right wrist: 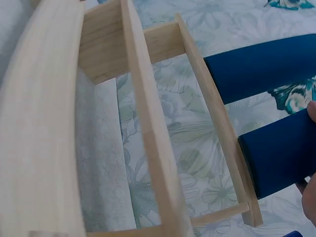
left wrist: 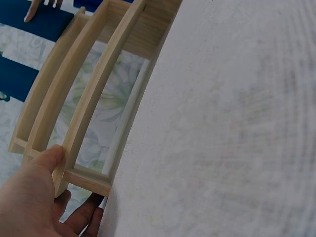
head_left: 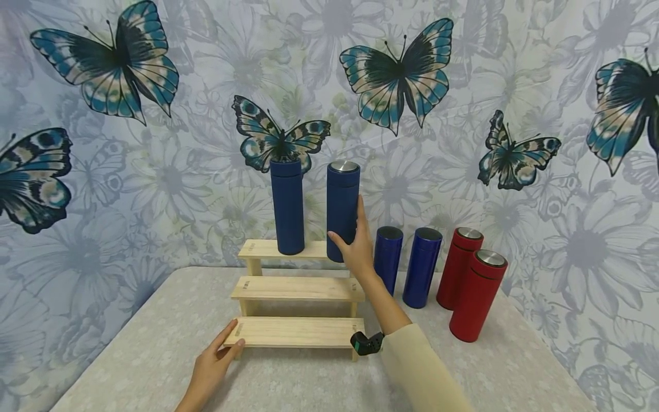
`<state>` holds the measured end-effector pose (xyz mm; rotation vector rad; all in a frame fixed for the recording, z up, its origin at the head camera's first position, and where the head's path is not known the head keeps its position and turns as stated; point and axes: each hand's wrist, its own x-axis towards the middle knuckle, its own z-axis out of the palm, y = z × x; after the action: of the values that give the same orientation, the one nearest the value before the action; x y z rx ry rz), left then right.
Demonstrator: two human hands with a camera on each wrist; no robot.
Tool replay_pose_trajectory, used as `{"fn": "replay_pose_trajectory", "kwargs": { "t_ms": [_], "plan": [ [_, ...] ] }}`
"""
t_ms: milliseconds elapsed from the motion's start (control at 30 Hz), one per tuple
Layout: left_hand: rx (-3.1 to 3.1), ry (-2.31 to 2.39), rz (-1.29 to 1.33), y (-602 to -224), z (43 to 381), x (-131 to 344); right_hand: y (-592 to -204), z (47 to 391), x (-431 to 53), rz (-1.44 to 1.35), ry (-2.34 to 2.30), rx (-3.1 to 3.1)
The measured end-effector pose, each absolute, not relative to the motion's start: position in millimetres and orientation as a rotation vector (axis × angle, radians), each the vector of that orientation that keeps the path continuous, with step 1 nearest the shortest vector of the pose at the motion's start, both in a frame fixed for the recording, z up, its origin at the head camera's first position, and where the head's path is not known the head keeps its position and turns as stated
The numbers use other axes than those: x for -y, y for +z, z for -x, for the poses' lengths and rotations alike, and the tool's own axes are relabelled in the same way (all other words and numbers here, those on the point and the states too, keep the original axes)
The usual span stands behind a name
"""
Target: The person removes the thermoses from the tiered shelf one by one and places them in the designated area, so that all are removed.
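Observation:
A three-step wooden display rack (head_left: 298,332) stands on the table. My left hand (head_left: 210,361) grips the left end of its lowest step, thumb on the front edge and the other fingers around the end (left wrist: 81,219). My right hand (head_left: 360,252) holds a dark blue thermos flask (head_left: 342,203) with a silver lid, upright at the right end of the top step. In the right wrist view that flask's base (right wrist: 276,153) is right at the step's edge. A second dark blue flask (head_left: 288,212) stands on the top step to the left.
Right of the rack, two shiny blue flasks (head_left: 422,269) stand on the table (head_left: 139,349), partly behind my right forearm. Farther right are two red flasks (head_left: 479,297) with silver lids. A wall covering with butterflies (head_left: 399,74) hangs close behind the table.

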<state>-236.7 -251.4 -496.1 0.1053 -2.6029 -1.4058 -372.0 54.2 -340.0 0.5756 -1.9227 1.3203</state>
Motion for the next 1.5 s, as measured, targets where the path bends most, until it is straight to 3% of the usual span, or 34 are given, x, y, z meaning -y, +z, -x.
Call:
{"fn": "replay_pose_trajectory", "kwargs": {
  "t_ms": [400,733,1067,1500],
  "plan": [
    [2.581,-1.412,-0.111,-494.8,235.3,253.3,-364.3,329.8,-69.7,-0.697,1.217,1.726],
    [2.575,-1.448,-0.118,-494.8,234.9,250.0,-366.8,270.0,-106.3,-0.641,1.175,1.802],
    [2.595,-1.429,-0.124,-493.4,235.5,250.5,-395.6,263.7,-173.2,-0.516,1.079,1.873],
    [2.588,-1.419,-0.105,-497.3,237.5,251.5,-468.2,287.7,-235.6,-0.304,1.158,2.03]
  ]
}}
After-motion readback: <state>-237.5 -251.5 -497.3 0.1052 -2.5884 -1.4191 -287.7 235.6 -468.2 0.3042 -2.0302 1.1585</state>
